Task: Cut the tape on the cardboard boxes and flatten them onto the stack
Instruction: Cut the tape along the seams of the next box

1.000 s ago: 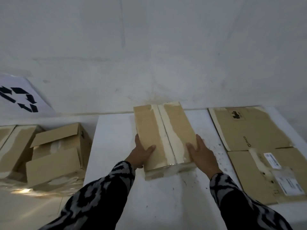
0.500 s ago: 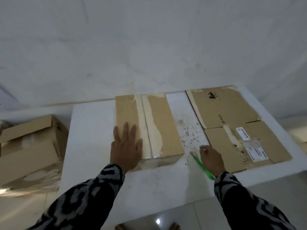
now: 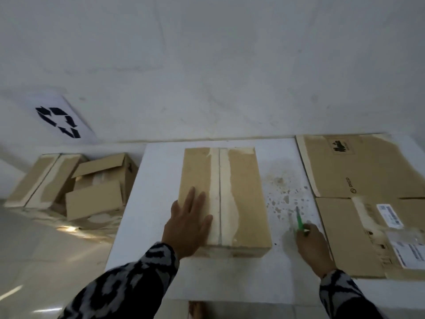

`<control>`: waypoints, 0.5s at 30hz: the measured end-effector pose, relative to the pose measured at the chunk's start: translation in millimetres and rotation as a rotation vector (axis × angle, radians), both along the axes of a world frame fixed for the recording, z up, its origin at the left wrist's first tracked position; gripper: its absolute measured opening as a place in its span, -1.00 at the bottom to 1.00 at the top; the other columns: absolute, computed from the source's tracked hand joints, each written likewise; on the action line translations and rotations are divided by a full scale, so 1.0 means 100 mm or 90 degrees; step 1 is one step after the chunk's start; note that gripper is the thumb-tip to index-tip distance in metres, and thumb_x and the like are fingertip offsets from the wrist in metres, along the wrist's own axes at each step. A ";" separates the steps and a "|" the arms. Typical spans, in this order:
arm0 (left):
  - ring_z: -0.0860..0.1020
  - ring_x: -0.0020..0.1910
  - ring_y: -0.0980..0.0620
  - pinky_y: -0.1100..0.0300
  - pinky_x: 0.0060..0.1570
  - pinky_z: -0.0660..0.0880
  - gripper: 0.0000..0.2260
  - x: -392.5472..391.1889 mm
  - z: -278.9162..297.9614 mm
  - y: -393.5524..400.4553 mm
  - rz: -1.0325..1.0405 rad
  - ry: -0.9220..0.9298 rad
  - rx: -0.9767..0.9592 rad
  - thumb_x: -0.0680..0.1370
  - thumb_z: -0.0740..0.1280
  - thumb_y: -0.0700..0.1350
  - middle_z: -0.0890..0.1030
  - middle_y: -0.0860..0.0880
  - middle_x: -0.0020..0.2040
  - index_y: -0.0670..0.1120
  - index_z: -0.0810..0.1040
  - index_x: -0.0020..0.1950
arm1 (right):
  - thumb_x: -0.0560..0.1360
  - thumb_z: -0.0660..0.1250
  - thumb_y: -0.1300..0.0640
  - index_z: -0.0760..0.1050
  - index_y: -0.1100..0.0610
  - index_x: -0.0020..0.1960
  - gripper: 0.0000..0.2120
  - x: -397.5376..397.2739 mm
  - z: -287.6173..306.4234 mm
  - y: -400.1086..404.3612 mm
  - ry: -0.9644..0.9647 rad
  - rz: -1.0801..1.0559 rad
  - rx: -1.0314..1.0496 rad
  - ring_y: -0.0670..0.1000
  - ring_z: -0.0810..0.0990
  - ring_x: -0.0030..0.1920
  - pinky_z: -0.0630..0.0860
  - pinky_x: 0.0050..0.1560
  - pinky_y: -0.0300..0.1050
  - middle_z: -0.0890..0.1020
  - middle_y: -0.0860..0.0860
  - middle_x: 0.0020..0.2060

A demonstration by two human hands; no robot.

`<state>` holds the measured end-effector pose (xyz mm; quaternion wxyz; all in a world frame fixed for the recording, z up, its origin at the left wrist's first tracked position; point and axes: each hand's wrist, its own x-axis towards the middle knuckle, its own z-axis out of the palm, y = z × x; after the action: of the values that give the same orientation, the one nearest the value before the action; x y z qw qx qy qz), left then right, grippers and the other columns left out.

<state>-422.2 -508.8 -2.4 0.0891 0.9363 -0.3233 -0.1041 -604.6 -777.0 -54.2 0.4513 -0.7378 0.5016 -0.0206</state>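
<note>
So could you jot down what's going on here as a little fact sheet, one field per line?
Box: closed cardboard box on the white table, tape along its top seam
Left hand: flat on the box top, fingers straight
Right hand: grips a green cutter on the table, right of the box
Stack: flattened cardboard at the table's right end
Floor, left: more boxes, one open
Wall: recycling sign
Tape cut: not visibly started
</note>
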 end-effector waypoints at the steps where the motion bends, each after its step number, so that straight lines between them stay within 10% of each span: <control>1: 0.19 0.49 -0.22 -0.15 0.46 0.16 -0.36 -0.03 0.03 0.02 -0.004 -0.016 -0.015 0.58 -0.13 0.28 0.06 -0.08 0.61 0.01 0.10 0.59 | 0.66 0.15 0.17 0.42 0.24 0.28 -0.75 0.12 0.16 0.00 -0.045 -0.010 0.006 0.16 0.59 -0.20 0.43 -0.34 -0.09 0.59 0.15 -0.16; 7: 0.22 0.49 -0.09 -0.02 0.49 0.07 -0.52 0.84 -0.11 -0.32 0.027 -0.028 -0.037 0.55 -0.10 0.22 0.36 0.01 0.40 0.05 0.30 0.34 | 0.65 0.08 0.21 0.46 0.03 0.28 -0.71 0.95 0.93 0.32 -0.249 -0.036 0.078 0.01 0.45 -0.33 0.33 -0.37 -0.13 0.55 0.02 -0.17; 15: 0.27 0.42 -0.12 -0.05 0.43 0.10 -0.59 1.61 0.00 -0.89 -0.061 -0.052 -0.121 0.61 0.09 0.11 0.42 0.02 0.41 0.02 0.38 0.42 | 0.67 0.02 0.19 0.23 -0.37 0.39 -0.51 1.58 1.05 0.88 -0.193 0.116 0.035 -0.11 0.39 -0.41 0.38 -0.38 -0.28 0.55 -0.03 -0.23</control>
<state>-261.0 -598.1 -2.3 0.1591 0.9107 -0.3792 -0.0390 -446.4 -688.9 51.2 0.5420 -0.7559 0.3590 -0.0767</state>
